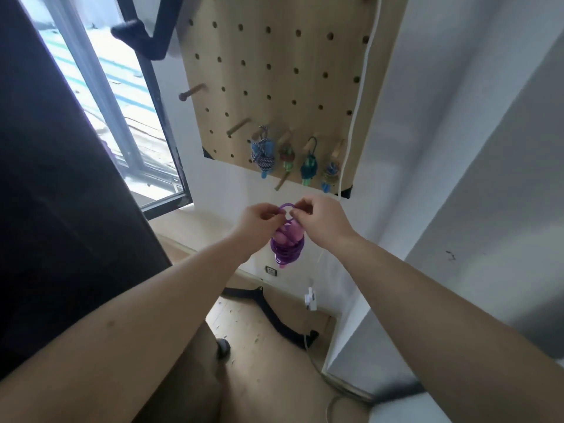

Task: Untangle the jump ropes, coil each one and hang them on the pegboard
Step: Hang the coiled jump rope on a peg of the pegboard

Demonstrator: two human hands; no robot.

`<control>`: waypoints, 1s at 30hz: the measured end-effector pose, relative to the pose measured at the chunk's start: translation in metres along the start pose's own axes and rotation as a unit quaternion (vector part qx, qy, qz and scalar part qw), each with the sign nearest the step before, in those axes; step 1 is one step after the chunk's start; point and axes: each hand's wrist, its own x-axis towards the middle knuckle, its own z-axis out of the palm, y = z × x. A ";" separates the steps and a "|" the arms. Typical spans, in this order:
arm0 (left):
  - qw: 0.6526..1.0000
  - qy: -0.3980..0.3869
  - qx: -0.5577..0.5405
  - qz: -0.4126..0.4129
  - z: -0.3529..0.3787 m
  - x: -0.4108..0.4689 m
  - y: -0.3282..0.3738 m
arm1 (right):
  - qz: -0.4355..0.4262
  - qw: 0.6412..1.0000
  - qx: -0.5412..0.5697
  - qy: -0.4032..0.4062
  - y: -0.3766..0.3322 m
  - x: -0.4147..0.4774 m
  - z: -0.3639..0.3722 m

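A coiled purple jump rope (287, 247) with pink handles hangs in the air below the wooden pegboard (274, 71). My left hand (259, 219) and my right hand (320, 219) each pinch one side of its small top loop. Several coiled ropes hang on pegs along the board's bottom row: a blue-and-white one (262, 155), a green-and-red one (287, 158), a teal one (309, 167) and a blue one (329, 175). Two bare wooden pegs (193, 91) (238, 127) stick out at the board's left side.
A white cord (363, 87) runs down the pegboard's right edge. A dark panel (61, 178) and a window (122, 102) stand to the left. Below lie a wooden floor (244, 325), a black cable (274, 315) and a white corner wall (457, 209).
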 end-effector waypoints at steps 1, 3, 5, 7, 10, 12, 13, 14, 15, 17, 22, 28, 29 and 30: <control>1.000 0.005 0.007 -0.004 -0.002 0.013 -0.003 | 0.001 1.000 0.001 -0.001 0.002 0.011 0.005; 1.000 0.013 0.017 -0.014 -0.004 0.040 -0.010 | 0.006 1.000 0.000 -0.004 0.010 0.036 0.016; 0.999 0.017 0.030 -0.025 -0.005 0.071 -0.016 | 0.019 1.000 -0.001 -0.009 0.020 0.062 0.026; 0.998 0.018 0.040 -0.041 -0.004 0.103 -0.023 | 0.037 0.999 0.003 -0.020 0.032 0.087 0.037; 0.996 0.029 0.052 -0.063 -0.001 0.148 -0.036 | 0.069 0.996 0.010 -0.049 0.050 0.127 0.054; 0.995 0.038 0.061 -0.069 0.005 0.172 -0.044 | 0.084 0.995 0.015 -0.060 0.062 0.151 0.064; 0.994 0.042 0.065 -0.072 0.008 0.184 -0.046 | 0.089 0.994 0.018 -0.061 0.068 0.164 0.068; 0.994 0.047 0.069 -0.076 0.011 0.195 -0.049 | 0.096 0.993 0.020 -0.061 0.072 0.175 0.072; 0.993 0.050 0.073 -0.078 0.013 0.205 -0.051 | 0.102 0.993 0.021 -0.058 0.076 0.185 0.075; 0.991 0.052 0.090 -0.083 0.015 0.226 -0.055 | 0.118 0.991 0.025 -0.054 0.083 0.202 0.083; 0.978 0.047 0.185 -0.086 0.013 0.267 -0.067 | 0.148 0.987 0.033 -0.047 0.097 0.227 0.102; 0.956 0.015 0.289 -0.056 0.016 0.297 -0.072 | 0.172 0.985 0.002 -0.031 0.110 0.243 0.116; 0.956 0.010 0.288 -0.059 0.017 0.302 -0.074 | 0.175 0.984 0.001 -0.031 0.113 0.245 0.118; 0.957 0.006 0.282 -0.066 0.018 0.306 -0.076 | 0.180 0.983 0.003 -0.031 0.116 0.247 0.119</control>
